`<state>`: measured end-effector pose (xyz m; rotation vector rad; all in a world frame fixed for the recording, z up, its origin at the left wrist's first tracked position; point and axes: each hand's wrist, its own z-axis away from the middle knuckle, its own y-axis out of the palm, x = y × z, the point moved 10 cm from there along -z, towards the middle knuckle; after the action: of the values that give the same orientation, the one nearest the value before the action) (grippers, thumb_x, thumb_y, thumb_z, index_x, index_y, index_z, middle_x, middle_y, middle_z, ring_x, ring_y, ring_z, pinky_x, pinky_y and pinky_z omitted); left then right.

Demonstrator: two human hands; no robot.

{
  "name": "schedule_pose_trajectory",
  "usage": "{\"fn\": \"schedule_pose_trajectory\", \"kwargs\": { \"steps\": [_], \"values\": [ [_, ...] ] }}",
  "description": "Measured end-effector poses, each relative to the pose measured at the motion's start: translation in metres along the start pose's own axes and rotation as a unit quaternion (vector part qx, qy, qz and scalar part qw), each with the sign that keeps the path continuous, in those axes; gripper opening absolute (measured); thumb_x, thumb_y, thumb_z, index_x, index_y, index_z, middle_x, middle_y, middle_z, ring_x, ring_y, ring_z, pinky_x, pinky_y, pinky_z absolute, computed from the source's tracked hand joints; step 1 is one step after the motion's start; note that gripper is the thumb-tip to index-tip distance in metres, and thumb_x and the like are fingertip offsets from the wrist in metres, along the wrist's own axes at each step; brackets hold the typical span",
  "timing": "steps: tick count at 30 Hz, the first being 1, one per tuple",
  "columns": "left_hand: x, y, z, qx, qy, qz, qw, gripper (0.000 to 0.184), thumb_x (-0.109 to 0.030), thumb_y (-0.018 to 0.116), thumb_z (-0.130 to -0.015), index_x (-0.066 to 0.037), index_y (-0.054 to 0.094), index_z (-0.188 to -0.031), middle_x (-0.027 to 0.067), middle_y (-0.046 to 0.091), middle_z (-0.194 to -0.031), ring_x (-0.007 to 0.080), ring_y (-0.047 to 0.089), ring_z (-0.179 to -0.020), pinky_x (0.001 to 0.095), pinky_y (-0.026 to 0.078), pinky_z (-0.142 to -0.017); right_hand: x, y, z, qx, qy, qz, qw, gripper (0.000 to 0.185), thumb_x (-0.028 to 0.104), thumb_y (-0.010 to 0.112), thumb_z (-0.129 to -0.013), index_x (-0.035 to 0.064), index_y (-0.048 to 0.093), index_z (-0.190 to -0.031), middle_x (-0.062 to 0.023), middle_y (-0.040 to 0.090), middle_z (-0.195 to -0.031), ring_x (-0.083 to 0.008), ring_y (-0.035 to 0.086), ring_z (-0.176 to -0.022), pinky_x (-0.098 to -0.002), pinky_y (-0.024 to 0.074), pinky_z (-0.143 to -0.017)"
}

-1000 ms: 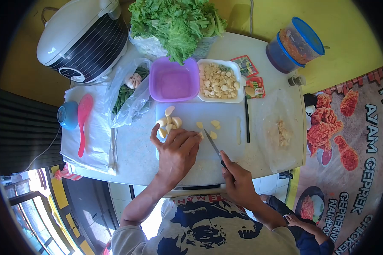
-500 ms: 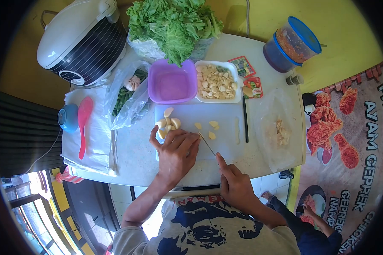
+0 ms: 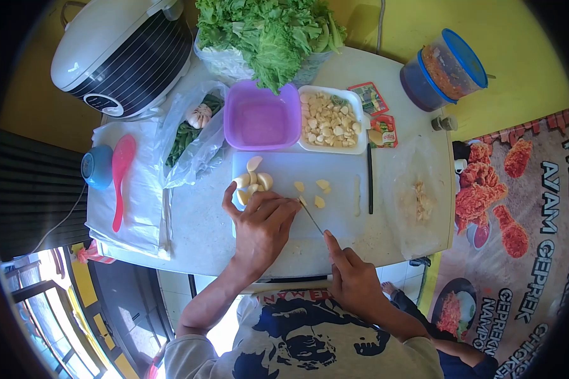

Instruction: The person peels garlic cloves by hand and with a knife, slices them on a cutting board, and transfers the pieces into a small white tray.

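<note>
There is room over the cutting board (image 3: 340, 218) right of the knife (image 3: 313, 220), until the white tray (image 3: 335, 150) blocks.

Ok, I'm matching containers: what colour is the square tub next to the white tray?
The square tub is light purple; the head view shows it best.

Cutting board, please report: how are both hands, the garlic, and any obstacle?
Right hand gripping knife; left hand beside blade tip. Garlic cloves bunched beyond left hand; cut pieces near knife tip. Possible hazard: left fingertips close to blade.
</note>
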<state>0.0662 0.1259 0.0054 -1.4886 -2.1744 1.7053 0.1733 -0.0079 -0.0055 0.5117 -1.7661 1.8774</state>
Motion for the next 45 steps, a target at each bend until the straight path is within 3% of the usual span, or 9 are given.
{"fn": "schedule_pose_trajectory", "kwargs": {
  "steps": [5, 8, 11, 13, 19, 26, 28, 31, 45],
  "values": [
    [0.001, 0.000, 0.000, 0.003, 0.000, -0.001, 1.000, 0.013, -0.013, 0.083, -0.080, -0.016, 0.078, -0.091, -0.0062, 0.075, -0.085, 0.0116, 0.065, -0.095, 0.0559, 0.020, -0.116, 0.003, 0.005, -0.009, 0.010, -0.002, 0.029, 1.000, 0.074, -0.001, 0.061, -0.086, 0.0052, 0.035, -0.156, -0.0122, 0.056, -0.080, -0.0288, 0.059, -0.053, -0.0401, 0.0515, -0.049],
    [-0.002, 0.002, 0.000, -0.003, 0.002, -0.005, 1.000, 0.013, -0.013, 0.083, -0.079, -0.016, 0.078, -0.091, -0.0065, 0.075, -0.086, 0.0116, 0.065, -0.095, 0.0559, 0.020, -0.116, -0.008, 0.013, -0.010, 0.037, 0.039, 0.050, 0.997, 0.069, -0.004, 0.058, -0.089, 0.0058, 0.038, -0.154, -0.0155, 0.063, -0.086, -0.0320, 0.064, -0.061, -0.0420, 0.0533, -0.054],
    [-0.004, 0.003, 0.000, -0.018, 0.005, -0.008, 1.000, 0.013, -0.013, 0.083, -0.080, -0.016, 0.078, -0.091, -0.0066, 0.074, -0.087, 0.0114, 0.064, -0.095, 0.0559, 0.021, -0.116, -0.013, 0.013, -0.009, 0.000, 0.008, 0.007, 1.000, 0.071, -0.002, 0.059, -0.088, 0.0032, 0.035, -0.155, -0.0158, 0.060, -0.083, -0.0314, 0.062, -0.057, -0.0416, 0.0529, -0.053],
    [-0.005, 0.004, 0.000, -0.023, 0.012, -0.008, 1.000, 0.014, -0.013, 0.082, -0.079, -0.017, 0.078, -0.092, -0.0068, 0.073, -0.088, 0.0112, 0.064, -0.095, 0.0571, 0.021, -0.114, -0.014, 0.005, -0.007, -0.040, -0.021, -0.102, 0.994, 0.068, -0.004, 0.057, -0.090, 0.0030, 0.036, -0.155, -0.0178, 0.064, -0.085, -0.0326, 0.066, -0.062, -0.0416, 0.0552, -0.058],
    [-0.006, 0.005, 0.000, -0.023, 0.013, -0.009, 1.000, 0.015, -0.013, 0.081, -0.079, -0.016, 0.076, -0.093, -0.0068, 0.073, -0.088, 0.0113, 0.063, -0.094, 0.0578, 0.021, -0.113, -0.017, -0.005, 0.000, -0.027, 0.045, -0.094, 0.994, 0.066, -0.004, 0.056, -0.093, 0.0071, 0.037, -0.155, -0.0170, 0.066, -0.087, -0.0324, 0.068, -0.068, -0.0413, 0.0567, -0.061],
    [-0.003, 0.005, 0.001, -0.016, 0.013, -0.008, 1.000, 0.015, -0.012, 0.081, -0.079, -0.015, 0.075, -0.092, -0.0067, 0.074, -0.088, 0.0113, 0.063, -0.093, 0.0564, 0.021, -0.113, -0.007, 0.000, -0.005, -0.045, 0.003, -0.107, 0.993, 0.069, -0.004, 0.057, -0.092, 0.0084, 0.036, -0.156, -0.0159, 0.066, -0.088, -0.0315, 0.067, -0.065, -0.0412, 0.0559, -0.059],
    [-0.003, 0.004, 0.001, -0.013, 0.011, -0.007, 1.000, 0.014, -0.012, 0.080, -0.079, -0.015, 0.075, -0.092, -0.0068, 0.074, -0.088, 0.0113, 0.063, -0.093, 0.0563, 0.021, -0.113, -0.010, 0.005, -0.005, -0.011, 0.038, -0.098, 0.994, 0.061, -0.004, 0.055, -0.095, 0.0069, 0.040, -0.153, -0.0178, 0.067, -0.089, -0.0328, 0.069, -0.072, -0.0414, 0.0567, -0.065],
    [-0.004, 0.004, 0.000, -0.010, 0.012, -0.002, 1.000, 0.014, -0.012, 0.080, -0.079, -0.015, 0.075, -0.092, -0.0069, 0.074, -0.088, 0.0112, 0.063, -0.093, 0.0560, 0.021, -0.113, -0.008, 0.004, -0.004, -0.043, -0.012, -0.067, 0.997, 0.071, -0.003, 0.059, -0.091, 0.0077, 0.034, -0.157, -0.0133, 0.061, -0.082, -0.0300, 0.062, -0.059, -0.0405, 0.0541, -0.055],
    [-0.002, 0.004, 0.002, -0.016, 0.009, 0.000, 1.000, 0.014, -0.011, 0.081, -0.078, -0.014, 0.074, -0.090, -0.0056, 0.073, -0.084, 0.0113, 0.064, -0.092, 0.0553, 0.021, -0.112, -0.007, 0.013, -0.010, -0.040, -0.019, -0.024, 0.999, 0.071, -0.002, 0.061, -0.089, 0.0046, 0.035, -0.155, -0.0139, 0.058, -0.078, -0.0302, 0.060, -0.055, -0.0409, 0.0528, -0.052]
  ]
}}
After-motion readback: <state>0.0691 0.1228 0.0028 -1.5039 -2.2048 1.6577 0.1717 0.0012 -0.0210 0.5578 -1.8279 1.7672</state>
